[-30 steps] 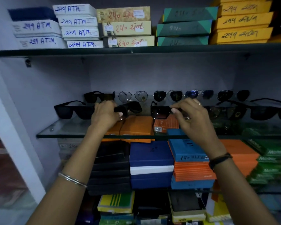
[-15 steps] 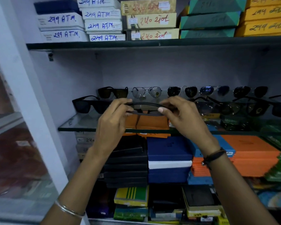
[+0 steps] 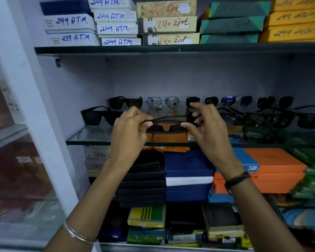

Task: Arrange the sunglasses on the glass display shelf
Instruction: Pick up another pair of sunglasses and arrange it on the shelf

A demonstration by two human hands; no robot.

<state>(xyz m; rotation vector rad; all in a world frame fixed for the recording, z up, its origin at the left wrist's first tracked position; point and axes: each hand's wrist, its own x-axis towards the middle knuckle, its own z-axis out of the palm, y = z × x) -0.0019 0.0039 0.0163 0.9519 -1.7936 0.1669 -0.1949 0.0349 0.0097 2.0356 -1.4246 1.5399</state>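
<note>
A shop cabinet's glass display shelf carried rows of sunglasses. Both the left hand and right hand pinched black sunglasses by the hinges, just above the shelf's front edge, probably to level them.

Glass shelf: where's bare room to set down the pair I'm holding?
The glass shelf is bare in front between the black square pair and the dark pairs at right, behind the held pair. Right half and back row are crowded.
</note>
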